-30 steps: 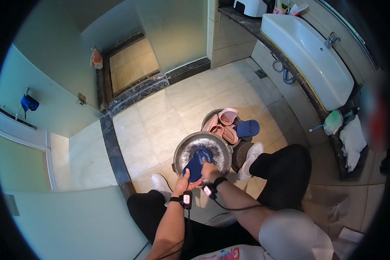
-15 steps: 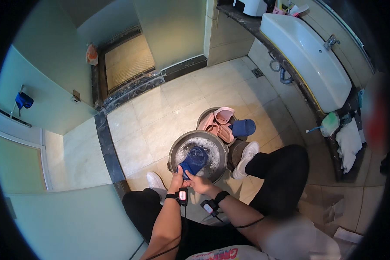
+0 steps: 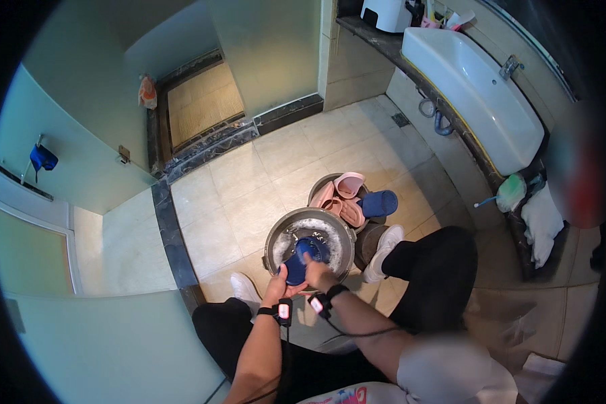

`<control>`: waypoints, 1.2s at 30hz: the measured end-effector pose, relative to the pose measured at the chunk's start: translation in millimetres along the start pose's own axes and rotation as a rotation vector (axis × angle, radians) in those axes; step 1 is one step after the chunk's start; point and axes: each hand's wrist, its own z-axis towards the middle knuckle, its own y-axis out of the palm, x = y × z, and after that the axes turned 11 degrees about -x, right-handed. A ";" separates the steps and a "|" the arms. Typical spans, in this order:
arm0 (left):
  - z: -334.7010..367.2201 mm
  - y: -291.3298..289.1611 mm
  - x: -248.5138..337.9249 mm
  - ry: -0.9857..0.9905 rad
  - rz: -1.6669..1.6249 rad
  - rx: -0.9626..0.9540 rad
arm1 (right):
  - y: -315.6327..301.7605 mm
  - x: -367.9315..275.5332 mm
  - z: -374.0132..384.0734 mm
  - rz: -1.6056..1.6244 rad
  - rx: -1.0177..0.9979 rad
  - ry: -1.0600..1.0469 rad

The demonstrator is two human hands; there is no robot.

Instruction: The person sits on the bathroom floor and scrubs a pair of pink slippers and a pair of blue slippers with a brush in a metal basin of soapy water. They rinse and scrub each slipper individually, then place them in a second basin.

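A wet blue slipper (image 3: 292, 271) is tilted over a round grey basin (image 3: 271, 232) of sudsy water. My left hand (image 3: 276, 289) grips its near end, thumb on top. Farther up and to the right, my right hand (image 3: 318, 275) is closed on the slipper by its strap; some of those fingers are hidden. Touching the basin on its far side, a second container (image 3: 314, 187) holds several pink slippers (image 3: 349, 184) and another blue slipper (image 3: 380, 203).
My white shoes (image 3: 387, 246) flank the basin. A white sink (image 3: 518, 135) is set in a dark counter at the right, with a drain pipe (image 3: 443, 121) below. Frosted glass doors (image 3: 108, 337) stand at the left, and a dark stone sill (image 3: 175, 236) crosses the floor.
My right hand has moved from the slipper's near end up and right onto its strap. The slipper has turned and lowered toward the basin's near rim; my left hand keeps hold of it.
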 end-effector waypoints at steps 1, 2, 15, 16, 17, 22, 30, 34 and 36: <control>-0.3 -2.8 -1.2 -0.031 0.009 -0.079 | -3.7 2.3 16.8 0.005 0.072 0.088; 1.5 -3.7 -4.6 -0.076 0.067 -0.048 | -8.0 5.0 32.6 -0.073 0.080 0.158; 20.6 -2.9 0.2 -0.130 0.183 0.281 | 36.2 29.7 -16.8 0.038 -0.006 -0.509; 18.6 -0.3 -0.4 -0.060 0.118 0.211 | 44.9 32.7 -20.2 0.004 0.131 -0.591; 9.5 6.7 1.3 0.013 0.053 0.148 | 32.9 25.9 -31.7 -0.046 0.069 -0.441; -29.5 54.1 7.8 0.087 0.158 -0.077 | -23.4 45.1 -33.2 -0.122 0.110 -0.037; -59.9 55.4 12.1 0.128 0.480 0.234 | -76.3 -6.9 -104.6 -0.288 0.133 -0.256; -67.7 45.3 -5.0 0.298 0.645 0.309 | -81.0 -8.6 -143.2 -0.229 0.179 -0.375; -67.3 35.8 -9.8 0.348 0.886 0.377 | -67.4 -11.5 -150.7 -0.116 0.230 -0.458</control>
